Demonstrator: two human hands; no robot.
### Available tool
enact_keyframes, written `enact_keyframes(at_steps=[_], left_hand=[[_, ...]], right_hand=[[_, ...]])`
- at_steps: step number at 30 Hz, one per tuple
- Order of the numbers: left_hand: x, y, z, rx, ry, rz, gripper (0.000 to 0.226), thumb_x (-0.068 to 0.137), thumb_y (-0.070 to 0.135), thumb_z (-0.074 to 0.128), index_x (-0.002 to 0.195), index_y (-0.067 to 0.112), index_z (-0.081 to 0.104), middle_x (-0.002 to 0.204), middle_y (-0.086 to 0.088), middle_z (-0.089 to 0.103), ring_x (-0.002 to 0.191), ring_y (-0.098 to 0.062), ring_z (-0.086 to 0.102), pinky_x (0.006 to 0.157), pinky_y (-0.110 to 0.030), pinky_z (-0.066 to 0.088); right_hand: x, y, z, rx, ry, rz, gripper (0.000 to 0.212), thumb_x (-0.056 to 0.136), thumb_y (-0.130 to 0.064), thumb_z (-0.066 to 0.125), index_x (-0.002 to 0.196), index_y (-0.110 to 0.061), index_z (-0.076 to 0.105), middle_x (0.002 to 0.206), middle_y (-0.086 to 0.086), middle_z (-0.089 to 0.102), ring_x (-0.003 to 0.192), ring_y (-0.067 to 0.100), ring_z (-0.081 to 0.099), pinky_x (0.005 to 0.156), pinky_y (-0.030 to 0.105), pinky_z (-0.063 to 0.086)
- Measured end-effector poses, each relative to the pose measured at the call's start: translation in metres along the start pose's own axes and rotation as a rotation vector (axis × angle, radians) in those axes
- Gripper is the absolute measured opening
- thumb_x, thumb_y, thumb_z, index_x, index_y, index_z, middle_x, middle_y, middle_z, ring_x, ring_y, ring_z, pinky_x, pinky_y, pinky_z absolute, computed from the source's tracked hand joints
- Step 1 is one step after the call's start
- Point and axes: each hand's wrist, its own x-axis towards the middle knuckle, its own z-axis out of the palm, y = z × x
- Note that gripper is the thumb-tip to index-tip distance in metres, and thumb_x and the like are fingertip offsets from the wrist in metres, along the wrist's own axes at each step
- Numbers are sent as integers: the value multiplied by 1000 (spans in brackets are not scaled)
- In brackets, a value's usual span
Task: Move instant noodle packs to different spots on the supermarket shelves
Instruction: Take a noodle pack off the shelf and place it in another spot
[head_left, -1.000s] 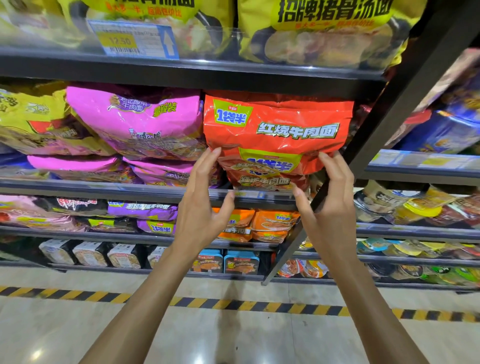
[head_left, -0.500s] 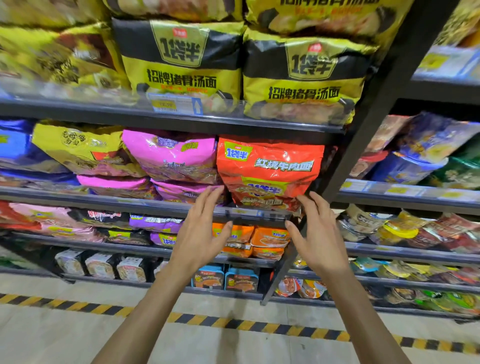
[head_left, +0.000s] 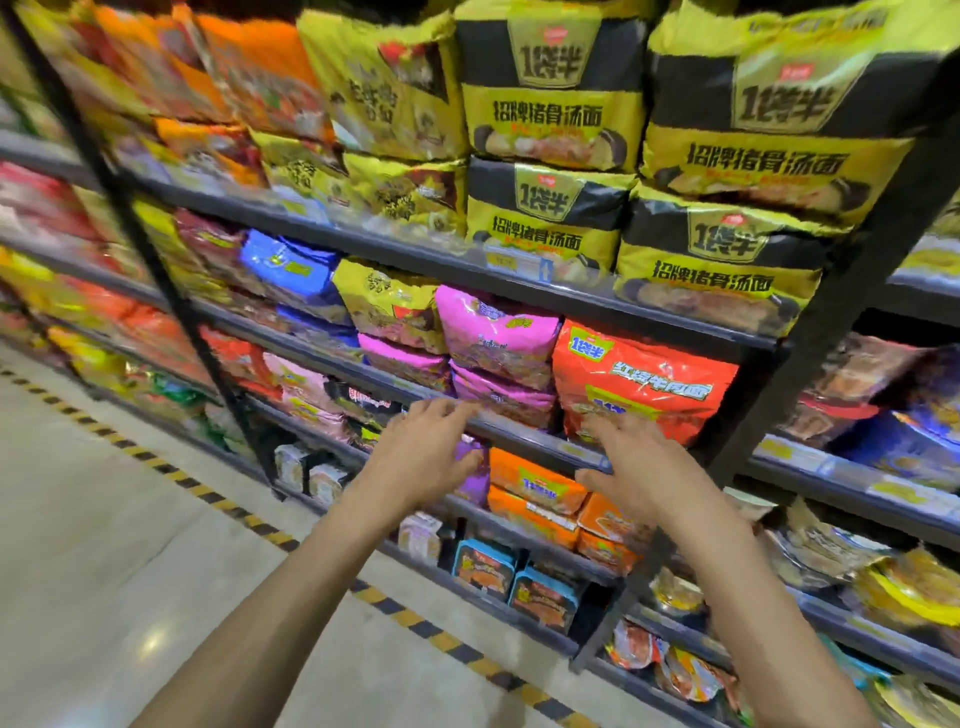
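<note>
The red plastic multi-pack of instant noodles with white and yellow lettering (head_left: 644, 387) stands upright at the right end of the middle dark metal shelf (head_left: 519, 431), hard against the black upright post (head_left: 810, 353). Just left of it, touching, sit stacked pink plastic noodle packs (head_left: 498, 358), then a yellow pack (head_left: 389, 304) and blue packs (head_left: 291, 265). On the shelf above are large yellow-and-black noodle packs (head_left: 722, 265), two high; below the red pack lie orange packs (head_left: 535, 493) and, lower still, blue-lidded noodle tubs (head_left: 485, 566). A yellow-and-black striped line (head_left: 249, 519) runs along the pale floor.

Half a second ago the shelves were seen nearly square-on; now the view has swung left and tilted, so the shelving runs off diagonally and a further bay at the left shows, blurred. Both hands have come back from the red pack and dropped slightly toward the shelf's front edge.

The left hand (head_left: 426, 457) is spread wide and empty, its fingertips by the shelf lip beneath the pink packs. The right hand (head_left: 639, 467) is likewise splayed and empty, its fingers in front of the red pack's lower edge; blur hides whether they touch it. The pack lies above and just beyond the right hand, to the right of the left hand.
</note>
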Motion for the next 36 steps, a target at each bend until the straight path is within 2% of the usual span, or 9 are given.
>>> enact_keyframes(at_steps=[4, 10, 19, 24, 29, 31, 36], left_hand=[[-32, -26, -21, 66, -92, -73, 57, 101, 52, 50, 149, 23, 40, 144, -8, 52, 134, -32, 48, 102, -47, 48], [-79, -71, -45, 52, -148, -164, 57, 103, 53, 48, 152, 25, 37, 151, -4, 48, 136, -30, 48, 98, -45, 48], [-135, -180, -75, 46, -88, -272, 59, 101, 57, 49, 152, 30, 37, 146, -5, 54, 131, -30, 53, 98, -47, 51], [-165, -255, -95, 71, -76, -284, 59, 101, 56, 49, 153, 30, 35, 143, -6, 56, 128, -32, 55, 95, -47, 52], [-190, -328, -109, 72, -73, -312, 62, 101, 56, 49, 153, 27, 36, 147, -5, 52, 132, -31, 52, 98, -49, 52], [-200, -352, -115, 73, -74, -318, 61, 101, 54, 49, 154, 28, 34, 142, -7, 55, 131, -33, 52, 97, -50, 52], [-221, -413, -129, 45, -56, -379, 55, 102, 54, 49, 149, 24, 41, 140, -6, 56, 131, -30, 52, 96, -47, 53]], right_hand=[[1, -35, -13, -24, -107, -68, 68, 96, -48, 56, 154, -25, 29, 157, 8, 31, 144, 31, 30, 111, 46, 39], [4, -100, -27, -60, -106, -181, 66, 97, -49, 54, 152, -19, 33, 153, 10, 33, 140, 33, 34, 107, 47, 41], [28, -234, -38, -88, -97, -321, 67, 95, -53, 56, 151, -20, 36, 149, 12, 38, 134, 35, 42, 105, 48, 43], [38, -328, -34, -97, -101, -367, 65, 97, -49, 55, 152, -22, 34, 152, 12, 36, 136, 36, 39, 107, 45, 41], [48, -414, -32, -98, -108, -403, 67, 95, -50, 55, 153, -28, 30, 149, 11, 37, 132, 36, 42, 102, 48, 46], [52, -446, -33, -96, -104, -408, 64, 95, -49, 55, 151, -28, 32, 146, 9, 39, 131, 34, 43, 102, 47, 45], [71, -517, -39, -112, -91, -476, 64, 97, -50, 53, 152, -27, 32, 153, 8, 34, 138, 32, 37, 106, 47, 43]])
